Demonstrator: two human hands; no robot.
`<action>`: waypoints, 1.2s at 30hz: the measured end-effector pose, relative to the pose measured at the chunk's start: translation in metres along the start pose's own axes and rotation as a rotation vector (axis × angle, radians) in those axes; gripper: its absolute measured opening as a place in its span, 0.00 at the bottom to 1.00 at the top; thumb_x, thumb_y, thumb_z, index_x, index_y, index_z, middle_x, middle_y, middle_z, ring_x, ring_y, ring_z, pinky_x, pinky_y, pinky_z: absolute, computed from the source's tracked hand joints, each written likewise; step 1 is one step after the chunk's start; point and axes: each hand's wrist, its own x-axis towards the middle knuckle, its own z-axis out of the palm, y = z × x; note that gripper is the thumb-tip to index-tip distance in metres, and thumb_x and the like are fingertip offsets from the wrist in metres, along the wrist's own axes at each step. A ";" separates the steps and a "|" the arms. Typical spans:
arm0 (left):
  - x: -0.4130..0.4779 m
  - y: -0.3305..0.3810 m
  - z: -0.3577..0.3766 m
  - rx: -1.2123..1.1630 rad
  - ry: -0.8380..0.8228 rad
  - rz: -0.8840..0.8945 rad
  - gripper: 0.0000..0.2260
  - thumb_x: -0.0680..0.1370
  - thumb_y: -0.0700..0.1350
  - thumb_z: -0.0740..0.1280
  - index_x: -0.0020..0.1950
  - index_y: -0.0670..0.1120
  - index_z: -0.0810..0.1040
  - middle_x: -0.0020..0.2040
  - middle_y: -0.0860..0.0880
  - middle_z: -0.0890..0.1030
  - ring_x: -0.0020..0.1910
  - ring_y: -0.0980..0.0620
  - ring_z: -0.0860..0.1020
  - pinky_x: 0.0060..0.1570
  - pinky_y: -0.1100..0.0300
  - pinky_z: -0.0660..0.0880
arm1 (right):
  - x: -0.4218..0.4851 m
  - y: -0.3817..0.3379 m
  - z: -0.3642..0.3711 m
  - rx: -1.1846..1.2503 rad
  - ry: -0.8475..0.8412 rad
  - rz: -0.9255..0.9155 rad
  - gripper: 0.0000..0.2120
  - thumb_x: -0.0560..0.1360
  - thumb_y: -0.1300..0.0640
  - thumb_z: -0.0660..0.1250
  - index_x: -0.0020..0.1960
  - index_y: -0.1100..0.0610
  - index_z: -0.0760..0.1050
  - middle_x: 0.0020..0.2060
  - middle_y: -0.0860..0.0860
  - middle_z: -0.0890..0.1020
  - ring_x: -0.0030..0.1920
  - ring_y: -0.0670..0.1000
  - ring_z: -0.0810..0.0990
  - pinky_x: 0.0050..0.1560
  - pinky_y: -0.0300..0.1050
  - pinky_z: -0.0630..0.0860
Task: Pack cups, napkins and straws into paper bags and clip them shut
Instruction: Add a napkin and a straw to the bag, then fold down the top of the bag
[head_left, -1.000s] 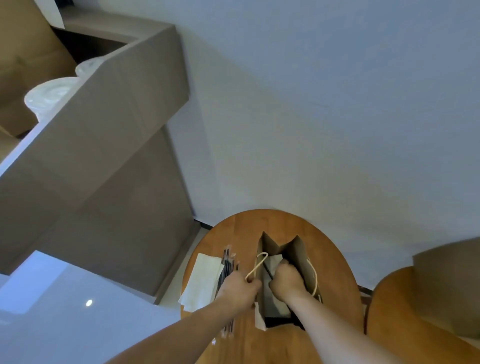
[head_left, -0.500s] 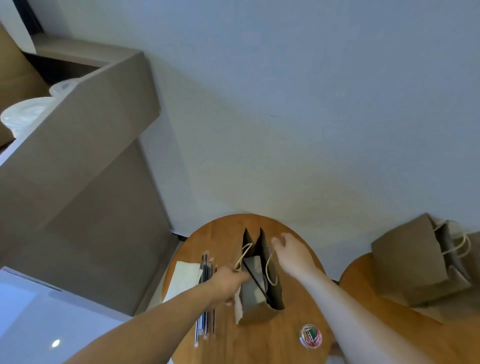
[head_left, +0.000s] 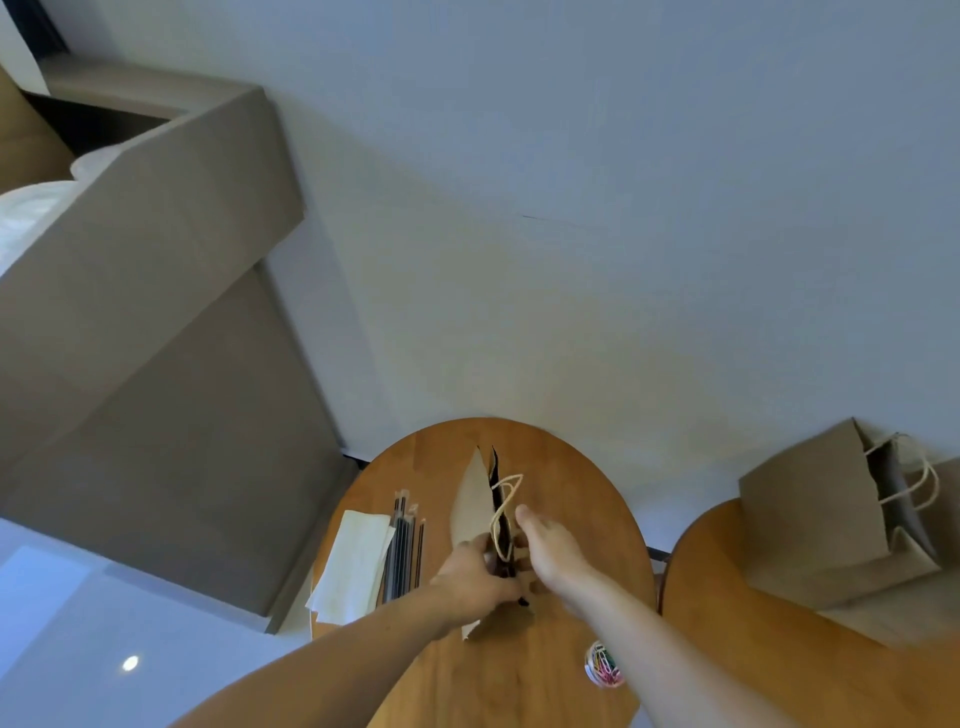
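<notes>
A brown paper bag (head_left: 471, 506) stands on the round wooden table (head_left: 571, 499), its mouth pressed nearly flat with the cream rope handles (head_left: 505, 496) together. My left hand (head_left: 475, 574) grips the bag's top edge from the left. My right hand (head_left: 548, 545) presses against the bag's right side, fingers around the top by the handles. Napkins (head_left: 353, 564) and wrapped black straws (head_left: 404, 545) lie left of the bag. A small tub of coloured paper clips (head_left: 602, 665) sits near my right forearm. The bag's contents are hidden.
A second wooden table (head_left: 727, 649) at right carries another brown paper bag (head_left: 831, 525) lying tilted. A tall grey-brown counter (head_left: 156, 332) rises at left, with white cup lids (head_left: 31, 208) on top. White wall lies behind.
The bag's mouth has gone from wide open to pinched nearly flat. My right hand came out of the bag and back against its side. The view shifted right, showing the clips and second bag.
</notes>
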 end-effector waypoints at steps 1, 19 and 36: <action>-0.001 -0.001 -0.001 0.023 0.025 -0.009 0.29 0.66 0.53 0.75 0.65 0.54 0.72 0.49 0.59 0.80 0.48 0.61 0.78 0.35 0.73 0.72 | 0.002 0.005 -0.004 -0.034 0.038 -0.028 0.20 0.83 0.42 0.51 0.58 0.52 0.76 0.62 0.51 0.79 0.59 0.53 0.77 0.63 0.54 0.73; 0.026 0.019 -0.016 0.554 0.258 -0.105 0.15 0.80 0.51 0.62 0.35 0.48 0.72 0.32 0.51 0.75 0.30 0.54 0.74 0.26 0.63 0.68 | 0.027 0.013 -0.058 -0.701 0.264 -0.687 0.27 0.76 0.53 0.68 0.74 0.51 0.66 0.71 0.48 0.69 0.72 0.50 0.65 0.71 0.45 0.65; 0.033 0.030 -0.007 0.863 0.454 0.222 0.09 0.78 0.55 0.64 0.53 0.60 0.84 0.49 0.58 0.83 0.52 0.58 0.77 0.70 0.54 0.54 | 0.047 0.033 -0.087 -0.954 0.187 -0.757 0.07 0.79 0.50 0.66 0.52 0.49 0.82 0.46 0.44 0.82 0.48 0.48 0.78 0.58 0.47 0.71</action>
